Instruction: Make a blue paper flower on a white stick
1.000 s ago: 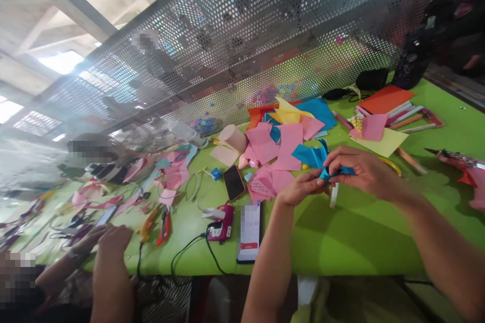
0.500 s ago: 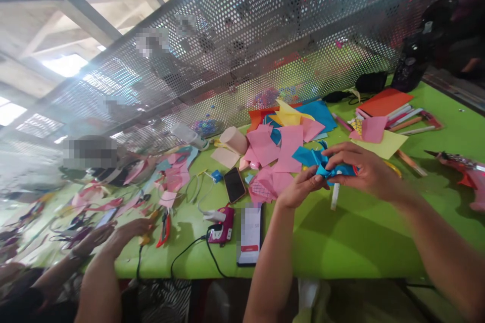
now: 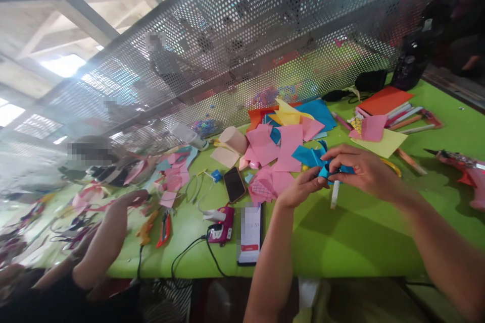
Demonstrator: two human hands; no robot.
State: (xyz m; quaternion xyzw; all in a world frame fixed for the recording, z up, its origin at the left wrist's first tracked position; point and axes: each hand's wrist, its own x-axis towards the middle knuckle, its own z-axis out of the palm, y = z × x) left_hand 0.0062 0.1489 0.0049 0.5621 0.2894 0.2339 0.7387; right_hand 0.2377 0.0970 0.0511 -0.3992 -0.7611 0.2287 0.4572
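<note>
A folded piece of blue paper (image 3: 308, 155) is pinched between both hands above the green table (image 3: 341, 242). My left hand (image 3: 301, 187) grips its lower left part with thumb and fingers. From the right, my right hand (image 3: 354, 165) closes its fingertips on the same paper and covers much of it. Just below the hands a white stick (image 3: 335, 195) shows; its upper end is hidden. Pink paper sheets (image 3: 290, 149) are heaped left of the blue paper, with a yellow sheet (image 3: 290, 112) on top at the back.
Near the left forearm lie a lit phone (image 3: 250, 234), a dark phone (image 3: 234, 184) and a purple power strip (image 3: 223, 225). Orange-handled pliers (image 3: 163, 229) and a yellow glue gun (image 3: 147, 228) are farther left, beside a co-worker's arm (image 3: 109, 229). A perforated metal screen (image 3: 242, 45) stands behind.
My fingers have shifted slightly on the blue paper, which shows a small curl between them. The co-worker's hand has moved up and away from the yellow glue gun.
</note>
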